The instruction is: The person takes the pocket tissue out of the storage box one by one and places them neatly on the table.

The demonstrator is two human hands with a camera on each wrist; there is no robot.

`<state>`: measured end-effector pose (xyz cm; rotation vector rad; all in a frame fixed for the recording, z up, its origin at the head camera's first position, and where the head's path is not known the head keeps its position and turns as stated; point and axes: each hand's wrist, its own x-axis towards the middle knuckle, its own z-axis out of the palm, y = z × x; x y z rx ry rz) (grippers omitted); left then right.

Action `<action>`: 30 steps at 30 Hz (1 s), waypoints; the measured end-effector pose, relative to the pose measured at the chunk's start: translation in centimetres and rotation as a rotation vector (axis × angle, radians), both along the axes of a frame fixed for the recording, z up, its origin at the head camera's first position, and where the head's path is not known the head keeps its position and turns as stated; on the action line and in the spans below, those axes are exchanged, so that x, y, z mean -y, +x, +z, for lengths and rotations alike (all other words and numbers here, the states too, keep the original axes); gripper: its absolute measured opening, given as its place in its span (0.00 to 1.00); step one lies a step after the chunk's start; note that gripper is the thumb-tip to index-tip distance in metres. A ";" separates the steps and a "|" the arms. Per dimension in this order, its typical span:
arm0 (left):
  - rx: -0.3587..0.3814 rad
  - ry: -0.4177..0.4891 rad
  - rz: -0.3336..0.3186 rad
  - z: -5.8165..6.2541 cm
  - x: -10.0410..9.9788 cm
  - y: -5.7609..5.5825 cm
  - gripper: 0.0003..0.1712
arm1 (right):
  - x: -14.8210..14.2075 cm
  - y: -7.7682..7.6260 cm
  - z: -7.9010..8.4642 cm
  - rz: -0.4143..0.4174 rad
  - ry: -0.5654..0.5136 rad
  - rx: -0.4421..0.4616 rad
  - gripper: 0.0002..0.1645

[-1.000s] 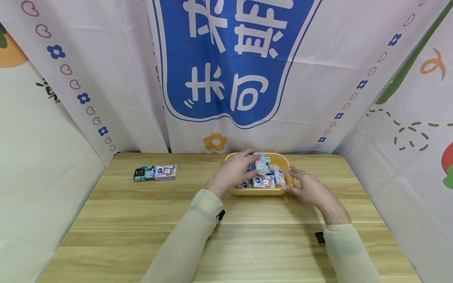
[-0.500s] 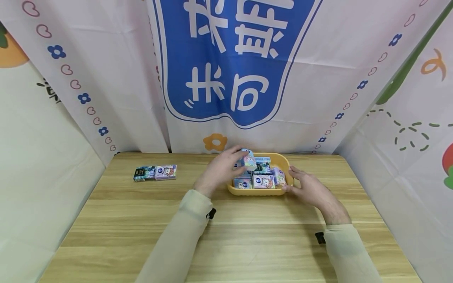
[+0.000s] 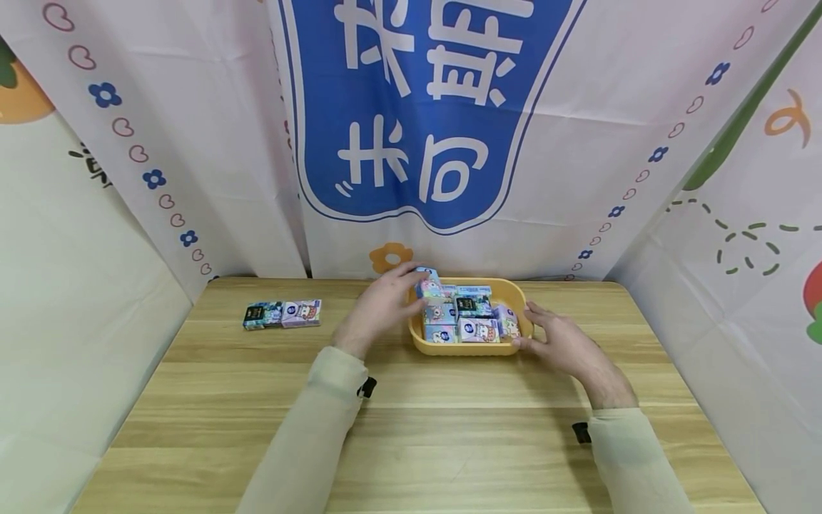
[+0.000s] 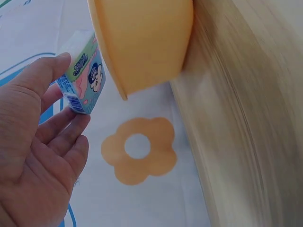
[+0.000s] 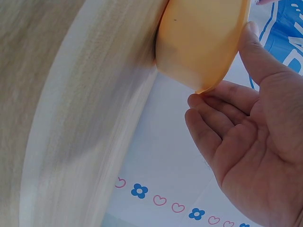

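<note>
A yellow plastic basket sits at the back of the table, with several small printed packs inside. My left hand pinches a light-blue pocket tissue pack between thumb and fingers over the basket's left end. Seen from the left wrist, this tissue pack is tilted just outside the basket wall. At the opposite end, my right hand holds the basket by its rim. The right wrist view shows the thumb at the rim and the fingers against the outer wall.
Two similar packs, one dark teal and one lilac, lie end to end on the wooden table at the left. A printed cloth hangs right behind the table's back edge.
My left hand has moved left, carrying the light-blue tissue pack from the middle of the basket to its left end. More packs in the basket now show. The right hand stays put.
</note>
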<state>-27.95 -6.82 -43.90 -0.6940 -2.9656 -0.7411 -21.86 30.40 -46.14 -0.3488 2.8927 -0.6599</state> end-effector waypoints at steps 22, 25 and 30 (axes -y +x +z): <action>-0.018 0.016 0.075 -0.4 4.9 0.0 0.37 | -0.1 -0.1 -0.2 0.011 0.007 -0.011 0.51; -0.009 0.025 0.098 -0.7 5.6 -0.1 0.38 | -0.1 -0.1 -0.2 0.012 0.002 -0.012 0.51; 0.011 0.030 0.121 -1.3 6.7 -0.3 0.38 | -0.1 0.0 0.0 0.009 -0.001 -0.008 0.52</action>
